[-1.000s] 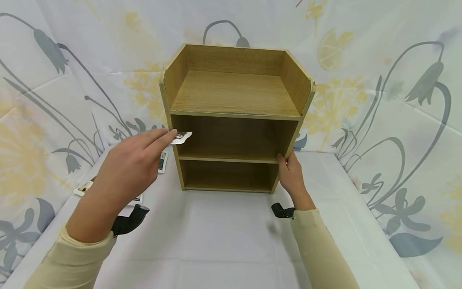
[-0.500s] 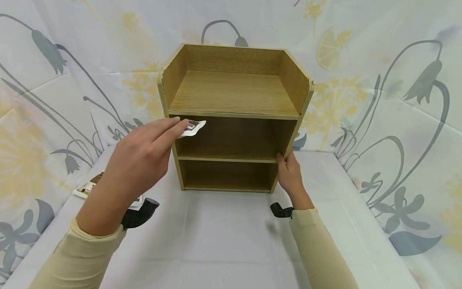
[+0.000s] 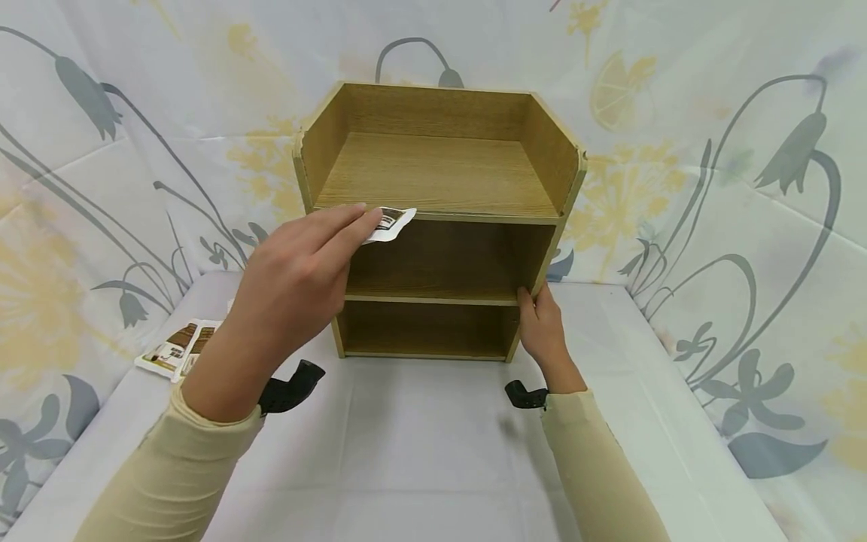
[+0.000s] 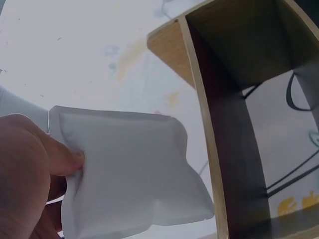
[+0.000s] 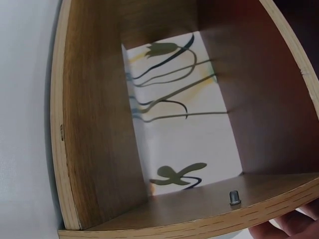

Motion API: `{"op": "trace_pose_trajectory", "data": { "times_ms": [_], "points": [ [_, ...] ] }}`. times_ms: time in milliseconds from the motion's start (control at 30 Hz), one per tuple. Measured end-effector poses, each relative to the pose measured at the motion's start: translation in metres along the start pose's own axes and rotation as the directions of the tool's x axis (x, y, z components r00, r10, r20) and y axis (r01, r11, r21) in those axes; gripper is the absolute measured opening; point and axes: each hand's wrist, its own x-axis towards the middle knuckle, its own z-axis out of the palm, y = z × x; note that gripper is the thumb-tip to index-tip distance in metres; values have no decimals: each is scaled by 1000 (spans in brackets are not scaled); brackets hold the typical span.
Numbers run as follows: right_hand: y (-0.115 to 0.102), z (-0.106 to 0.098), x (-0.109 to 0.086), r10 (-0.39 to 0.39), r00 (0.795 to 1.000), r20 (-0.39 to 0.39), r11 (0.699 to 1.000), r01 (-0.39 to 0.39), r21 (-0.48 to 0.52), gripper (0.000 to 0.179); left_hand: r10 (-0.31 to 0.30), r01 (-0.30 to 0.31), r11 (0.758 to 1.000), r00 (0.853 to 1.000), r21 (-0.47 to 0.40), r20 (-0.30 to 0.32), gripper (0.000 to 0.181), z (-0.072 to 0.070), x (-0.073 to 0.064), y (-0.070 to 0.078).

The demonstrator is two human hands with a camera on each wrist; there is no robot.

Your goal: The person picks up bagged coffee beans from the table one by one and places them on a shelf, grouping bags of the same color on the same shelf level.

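My left hand (image 3: 294, 278) pinches a flat white pouch (image 3: 394, 224) by one edge, its printed face partly showing in the head view. The left wrist view shows the plain white back of this pouch (image 4: 129, 172), the thumb pressed on its edge. It hovers in front of the wooden shelf unit (image 3: 433, 177), around the front edge of the top board; the gap to the wood cannot be judged. At the unit's right side panel, my right hand (image 3: 544, 331) grips the front edge near the middle board. Fingertips (image 5: 289, 226) show outside that panel in the right wrist view.
Several printed pouches (image 3: 172, 350) lie on the white-covered table (image 3: 420, 444) at left, partly behind my left forearm. A small metal peg (image 5: 235, 197) sticks out inside the side panel. Floral cloth (image 3: 711, 226) hangs behind and at both sides.
My left hand has moved right and upward with the pouch, from the unit's left edge to before its top board. The right hand has stayed on the side panel.
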Motion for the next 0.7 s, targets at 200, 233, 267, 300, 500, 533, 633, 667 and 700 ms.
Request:
{"op": "trace_pose_trajectory", "data": {
  "times_ms": [200, 233, 267, 300, 500, 533, 633, 667, 700],
  "points": [
    [1, 0, 0, -5, 1000, -1, 1000, 5, 2, 52, 19, -19, 1000, 1000, 5, -25, 39, 12, 10, 8],
    [1, 0, 0, -5, 1000, -1, 1000, 5, 2, 52, 18, -18, 1000, 999, -2, -31, 38, 14, 12, 9],
    [2, 0, 0, -4, 1000, 0, 1000, 4, -1, 53, 17, -18, 1000, 999, -8, -37, 38, 16, 14, 11],
    [2, 1, 0, -2, 1000, 1, 1000, 2, -1, 53, 16, -17, 1000, 999, -14, -42, 37, 18, 16, 13],
    [3, 1, 0, 8, 1000, 4, 1000, -8, -3, 54, 17, -18, 1000, 999, -22, -46, 37, 30, 25, 21],
    [3, 1, 0, 10, 1000, 5, 1000, -10, -3, 54, 19, -20, 1000, 999, -21, -44, 37, 32, 26, 22],
    [2, 0, -1, 14, 1000, 8, 1000, -14, -1, 54, 26, -27, 999, 999, -23, -45, 36, 37, 30, 26],
    [2, 0, -1, 15, 1000, 9, 1000, -15, 0, 54, 29, -30, 999, 998, -26, -48, 36, 39, 31, 27],
    [2, 0, 0, 16, 1000, 11, 1000, -16, 1, 54, 31, -32, 999, 998, -30, -52, 36, 41, 33, 28]
  ]
}}
